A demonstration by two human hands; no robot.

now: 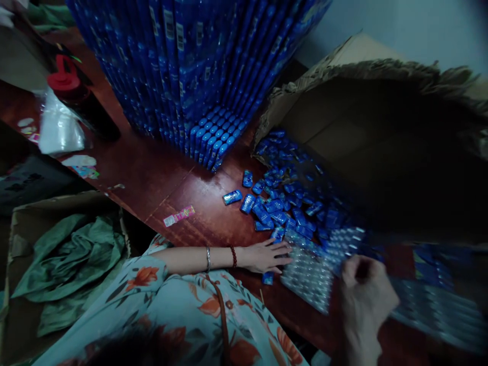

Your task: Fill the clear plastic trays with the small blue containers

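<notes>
My left hand lies flat with its fingers spread, the fingertips on the edge of a clear plastic blister tray with rows of small pockets. Curled fingers close my right hand, which is slightly blurred. At its fingertips a second clear blister tray is tilted up over the pile, and the hand appears to pinch its edge. Small blue foil-wrapped cylinders lie in a loose pile just beyond both hands. One blue cylinder sits beside my left hand.
A large torn cardboard box opens onto the pile. Tall stacks of blue packs stand behind. More clear trays lie at right. A red-lidded bottle and a pink wrapper are on the table. A carton holds green cloth.
</notes>
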